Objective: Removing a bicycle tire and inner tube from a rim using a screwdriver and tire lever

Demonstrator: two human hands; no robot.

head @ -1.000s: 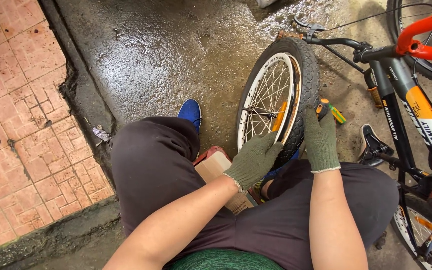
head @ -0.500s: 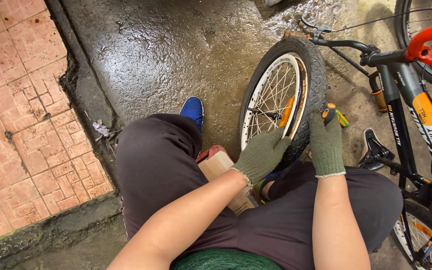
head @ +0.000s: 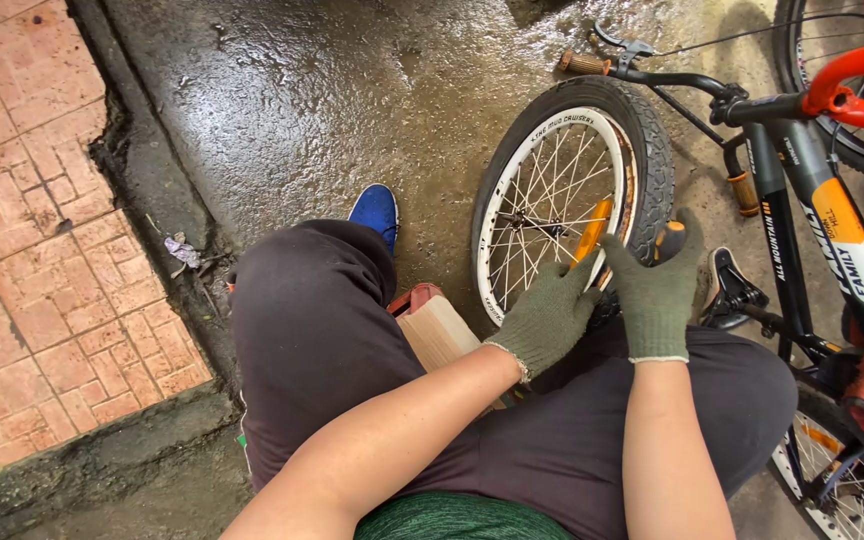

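Looking down at a wet concrete floor (head: 332, 90) here, shiny with water all over, and that's my main worry: the slick surface could let the bike (head: 802, 200) or the wheel slide out if either gets shoved sideways. The bike lies along the floor's right edge, frame angled, handlebar reaching toward the top edge.

Next biggest thing is the wheel (head: 562, 210), white rim, knobby black tyre, standing nearly upright on the floor right in front of the knees. Its flat face is turned left toward the camera side, so the axle runs roughly left to right, and the round stands tall, leaning a touch toward the top right. Nothing props it but the two hands, so if they let go it probably tips onto the bike or flat on the floor. Spokes are also a finger trap if it rolls.

The left hand (head: 547, 320), in a green glove, rests with fingers loosely curled against the lower rim near an orange reflector (head: 594, 228). The right hand (head: 657, 290), gloved too, is wrapped round the tyre's lower right edge, and something with an orange-black handle (head: 670, 240) pokes up behind it, though I can't tell whether it's actually held.

Small cardboard box (head: 437, 330) sits by the left knee, easy to kick.
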